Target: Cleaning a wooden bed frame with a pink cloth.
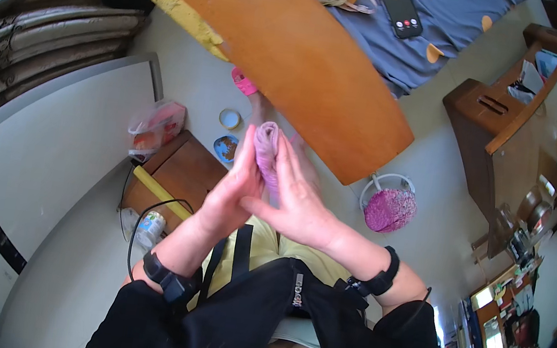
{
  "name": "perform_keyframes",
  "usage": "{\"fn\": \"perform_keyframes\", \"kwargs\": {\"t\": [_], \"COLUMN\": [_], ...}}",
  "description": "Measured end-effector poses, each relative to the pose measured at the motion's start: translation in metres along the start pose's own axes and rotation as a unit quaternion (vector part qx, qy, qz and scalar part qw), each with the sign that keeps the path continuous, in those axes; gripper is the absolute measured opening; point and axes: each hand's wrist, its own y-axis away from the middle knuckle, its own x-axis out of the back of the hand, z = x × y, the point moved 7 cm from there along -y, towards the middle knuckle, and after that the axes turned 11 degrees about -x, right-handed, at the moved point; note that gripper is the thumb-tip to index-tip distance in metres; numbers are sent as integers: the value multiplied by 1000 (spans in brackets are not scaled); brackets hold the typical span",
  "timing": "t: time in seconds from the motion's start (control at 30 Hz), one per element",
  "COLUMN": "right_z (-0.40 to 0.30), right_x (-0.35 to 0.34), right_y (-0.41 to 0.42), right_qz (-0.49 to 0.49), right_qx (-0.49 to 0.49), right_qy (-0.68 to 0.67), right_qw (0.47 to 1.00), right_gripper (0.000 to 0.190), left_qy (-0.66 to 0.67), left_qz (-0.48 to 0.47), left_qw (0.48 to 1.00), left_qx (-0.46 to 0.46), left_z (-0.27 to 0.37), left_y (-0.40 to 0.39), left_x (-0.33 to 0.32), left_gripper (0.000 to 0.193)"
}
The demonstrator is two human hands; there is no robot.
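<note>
A rolled or folded pink-purple cloth [266, 154] stands upright between my palms, in front of my lap. My left hand [238, 182] presses on one side of it, fingers straight and pointing away from me. On the other side, my right hand [297, 192] lies flat against the cloth, its thumb reaching across towards the left hand. Part of the cloth's lower end is hidden by my hands. Just beyond them is the near edge of a large orange-brown wooden board [323, 74], which has yellow foam [164, 0] along one edge.
A brown wooden box-like cabinet [191, 157] with a yellow tube [160, 192] stands at the left. A pink fluffy cloth [389, 211] hangs on a white ring to the right. Beyond the board, a phone [400, 5] rests on a blue bedsheet [466, 30].
</note>
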Motion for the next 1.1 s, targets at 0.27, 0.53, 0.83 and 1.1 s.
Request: {"fn": "perform_keyframes", "kwargs": {"t": [0.27, 0.53, 0.83, 1.1], "right_z": [19, 50, 86, 105], "right_x": [70, 238, 206, 177], "right_y": [-3, 11, -101, -111], "right_qz": [-4, 234, 96, -41], "right_qx": [-32, -99, 17, 146], "right_qy": [-91, -72, 66, 132], "right_qw": [995, 965, 993, 979], "right_gripper": [56, 49, 47, 45], "left_qy": [-99, -475, -652, -784], "left_qz": [-59, 7, 84, 104], "left_qw": [992, 824, 652, 497], "left_qx": [46, -309, -376, -358], "left_z": [30, 108, 93, 78], "left_y": [-18, -120, -177, -183], "left_x": [13, -15, -34, -45], "left_gripper": [63, 32, 32, 31]}}
